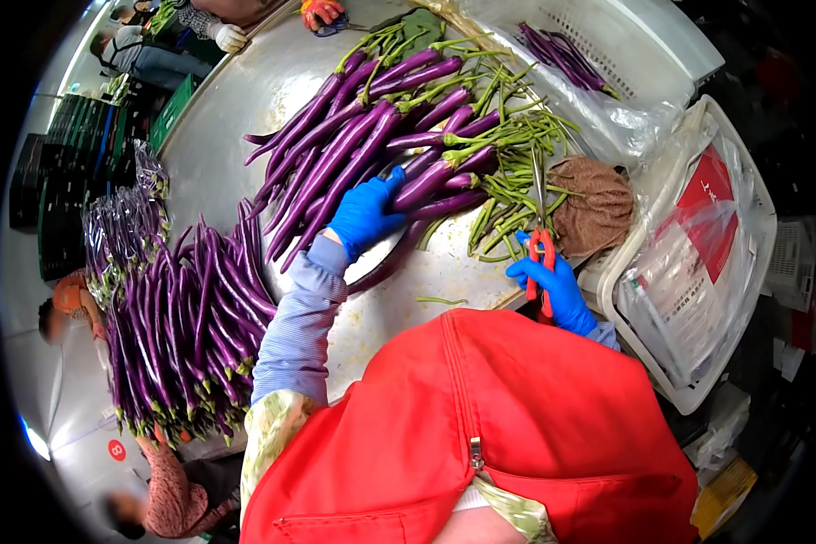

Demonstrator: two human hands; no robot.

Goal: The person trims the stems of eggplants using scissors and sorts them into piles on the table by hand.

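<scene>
- Our blue-gloved left hand (361, 218) has its fingers part-open against a glossy purple eggplant (424, 186); we cannot tell if they grip.
- Our blue-gloved right hand (564, 295) closes around red-handled metal scissors (548, 257).
- Ahead, long-stalked eggplants (354, 150) remain heaped on our silver metal tabletop (208, 163), beside loose green stalks (508, 204).
- Leftward, our short-stemmed pile (186, 317) looks trimmed.

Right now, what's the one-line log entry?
left blue-gloved hand: gripping long purple eggplant | right blue-gloved hand: holding red-handled scissors | crumpled brown cloth: beside scissors
</scene>
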